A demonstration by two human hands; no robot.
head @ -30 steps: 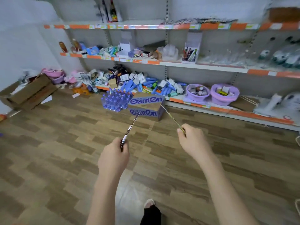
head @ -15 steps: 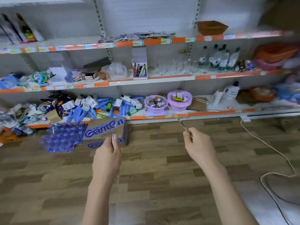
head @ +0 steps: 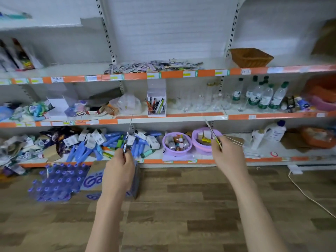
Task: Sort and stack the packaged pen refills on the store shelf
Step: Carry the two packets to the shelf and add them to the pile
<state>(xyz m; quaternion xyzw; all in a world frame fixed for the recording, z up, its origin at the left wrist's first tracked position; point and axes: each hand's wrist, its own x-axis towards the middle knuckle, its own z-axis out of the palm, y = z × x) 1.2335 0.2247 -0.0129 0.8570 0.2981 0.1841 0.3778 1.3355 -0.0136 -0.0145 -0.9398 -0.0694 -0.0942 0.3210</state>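
Standing edge-on in the left hand [head: 119, 168], one packaged pen refill [head: 127, 136] rose nearly upright, pinched at its lower end between curled fingers. A second packaged refill [head: 211, 132] was pinched in the right hand [head: 226, 157] and leaned up and to the left. Both hands were held out in front of the store shelf [head: 171, 74], well apart from each other, at the level of its lowest board. The loose heap of refill packs [head: 154, 66] lay on the upper orange-edged board, above and between the two raised packs and not touched by either.

On the board below the heap stood a clear pen holder [head: 156, 104] with assorted pens, near a row of empty glasses [head: 196, 104] and green-capped water bottles [head: 261, 97]. A brown wicker basket [head: 251, 57] sat to the right of the heap. On the lowest board, two lilac bowls [head: 177, 144] of small items sat between the hands, the right refill crossing in front of the right-hand bowl. Blue tubes and white tags [head: 101, 142] were scattered behind the left refill. On the wooden floor [head: 181, 206], the left forearm partly hid a cardboard carton [head: 92, 180], which stood beside a shrink-wrapped pack of blue-capped bottles [head: 56, 182]. A white cord [head: 309, 195] trailed along the floor on the right.
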